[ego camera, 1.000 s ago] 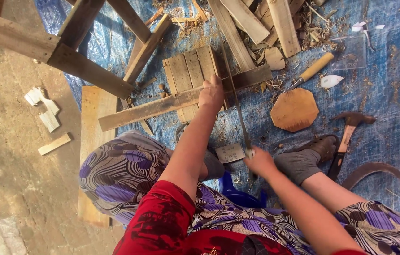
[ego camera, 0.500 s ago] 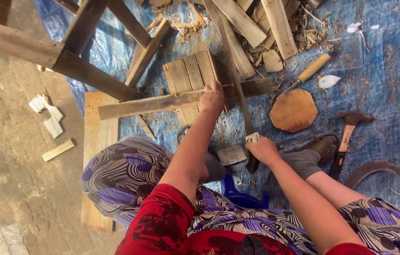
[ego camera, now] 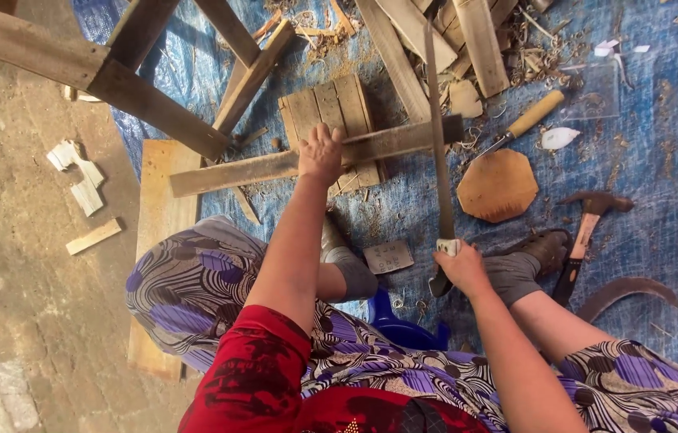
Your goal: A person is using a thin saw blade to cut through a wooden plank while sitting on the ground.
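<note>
My left hand (ego camera: 320,152) presses down on a long wooden slat (ego camera: 275,166) that lies across a small block of joined boards (ego camera: 331,108) on the blue tarpaulin (ego camera: 659,144). My right hand (ego camera: 459,267) grips the handle of a long machete-like blade (ego camera: 437,136), which points away from me, its edge against the slat's right end. I sit with my legs in patterned cloth on either side.
A wooden frame (ego camera: 115,72) stands at the upper left. Planks and shavings (ego camera: 451,40) lie at the top. An octagonal wooden piece (ego camera: 499,186), a chisel with a wooden handle (ego camera: 523,124), a hammer (ego camera: 583,232) and a curved blade (ego camera: 627,290) lie at the right. Small offcuts (ego camera: 78,172) rest on the concrete.
My right hand has swung the blade from beside my knee up and forward, so it now stands over the slat's right end. My left hand stays on the slat.
</note>
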